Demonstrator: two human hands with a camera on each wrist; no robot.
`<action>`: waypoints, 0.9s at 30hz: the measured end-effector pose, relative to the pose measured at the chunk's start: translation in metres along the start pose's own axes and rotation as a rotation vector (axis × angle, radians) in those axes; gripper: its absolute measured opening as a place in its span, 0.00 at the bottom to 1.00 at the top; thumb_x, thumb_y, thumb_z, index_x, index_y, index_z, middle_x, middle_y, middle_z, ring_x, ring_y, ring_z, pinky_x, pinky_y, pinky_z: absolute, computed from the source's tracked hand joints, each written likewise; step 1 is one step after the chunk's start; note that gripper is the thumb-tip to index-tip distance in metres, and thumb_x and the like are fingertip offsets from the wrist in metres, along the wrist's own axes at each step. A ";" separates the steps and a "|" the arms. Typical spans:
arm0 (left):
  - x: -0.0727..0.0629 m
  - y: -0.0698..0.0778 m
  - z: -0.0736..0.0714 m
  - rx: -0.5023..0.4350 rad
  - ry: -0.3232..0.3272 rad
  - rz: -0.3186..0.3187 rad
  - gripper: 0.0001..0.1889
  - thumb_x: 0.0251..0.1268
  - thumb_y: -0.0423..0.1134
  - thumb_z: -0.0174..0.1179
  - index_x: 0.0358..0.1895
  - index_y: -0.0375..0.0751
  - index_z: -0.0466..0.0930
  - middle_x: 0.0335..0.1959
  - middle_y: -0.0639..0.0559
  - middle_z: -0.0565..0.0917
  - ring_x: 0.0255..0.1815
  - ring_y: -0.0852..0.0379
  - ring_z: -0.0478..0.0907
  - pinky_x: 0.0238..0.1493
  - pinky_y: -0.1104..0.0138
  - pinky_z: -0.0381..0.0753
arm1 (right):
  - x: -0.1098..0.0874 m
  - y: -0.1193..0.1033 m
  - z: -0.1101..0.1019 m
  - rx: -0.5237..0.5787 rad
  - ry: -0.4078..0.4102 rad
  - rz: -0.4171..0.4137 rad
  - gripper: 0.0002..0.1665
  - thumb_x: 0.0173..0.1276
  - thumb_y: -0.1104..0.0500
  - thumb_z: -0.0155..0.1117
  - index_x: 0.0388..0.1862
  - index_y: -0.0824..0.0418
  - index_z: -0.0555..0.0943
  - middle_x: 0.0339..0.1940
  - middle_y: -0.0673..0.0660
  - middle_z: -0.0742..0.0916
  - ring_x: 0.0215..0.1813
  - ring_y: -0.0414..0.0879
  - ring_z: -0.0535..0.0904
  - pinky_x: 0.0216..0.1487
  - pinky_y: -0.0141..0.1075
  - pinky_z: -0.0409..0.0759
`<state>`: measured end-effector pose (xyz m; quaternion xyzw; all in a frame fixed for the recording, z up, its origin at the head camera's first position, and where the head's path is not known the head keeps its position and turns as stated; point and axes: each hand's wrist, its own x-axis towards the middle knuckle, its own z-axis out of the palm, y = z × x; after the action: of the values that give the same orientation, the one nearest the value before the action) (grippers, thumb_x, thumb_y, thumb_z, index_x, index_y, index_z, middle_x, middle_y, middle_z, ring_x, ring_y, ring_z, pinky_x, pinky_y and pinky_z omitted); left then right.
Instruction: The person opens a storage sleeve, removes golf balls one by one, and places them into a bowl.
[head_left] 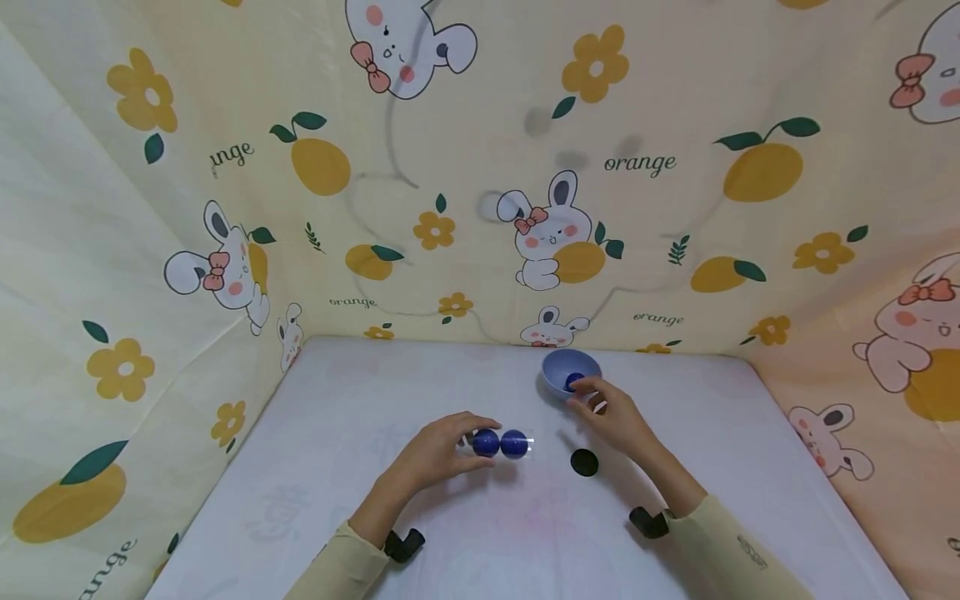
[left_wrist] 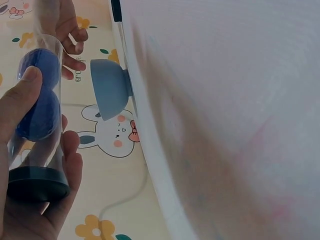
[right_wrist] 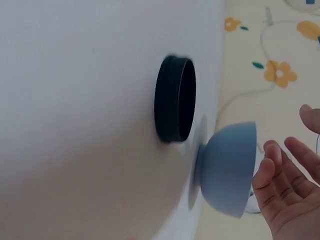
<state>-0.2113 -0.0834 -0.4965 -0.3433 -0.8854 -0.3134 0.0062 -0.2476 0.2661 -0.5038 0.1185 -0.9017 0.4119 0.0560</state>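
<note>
My left hand grips a clear tube with two dark blue balls inside, lined up end to end. A dark cap closes the tube's end near the palm. My right hand is over the near right rim of a light blue bowl, fingers loosely bent and apart. A blue ball lies in the bowl by the right fingertips, partly covered by them; no ball shows between the fingers in the right wrist view.
A loose dark round cap lies on the white tabletop, nearer me than the bowl. Patterned cloth with rabbits and oranges walls off the back and both sides.
</note>
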 end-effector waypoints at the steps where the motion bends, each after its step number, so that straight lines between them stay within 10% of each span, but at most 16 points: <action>1: 0.000 0.000 0.000 -0.001 0.000 0.000 0.29 0.67 0.50 0.77 0.70 0.57 0.82 0.59 0.60 0.87 0.55 0.63 0.83 0.60 0.59 0.85 | -0.002 -0.002 0.001 0.009 -0.007 0.000 0.22 0.77 0.54 0.73 0.64 0.61 0.82 0.54 0.57 0.88 0.46 0.49 0.81 0.43 0.35 0.83; 27: 0.001 0.000 0.000 -0.003 0.011 0.027 0.28 0.69 0.53 0.75 0.70 0.54 0.82 0.60 0.59 0.87 0.56 0.61 0.83 0.57 0.61 0.86 | -0.039 -0.031 0.027 0.207 -0.159 -0.059 0.22 0.80 0.51 0.69 0.67 0.56 0.81 0.50 0.53 0.89 0.49 0.52 0.86 0.47 0.35 0.85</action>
<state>-0.2120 -0.0828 -0.4967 -0.3535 -0.8802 -0.3164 0.0149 -0.2019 0.2328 -0.5062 0.1824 -0.8520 0.4905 -0.0159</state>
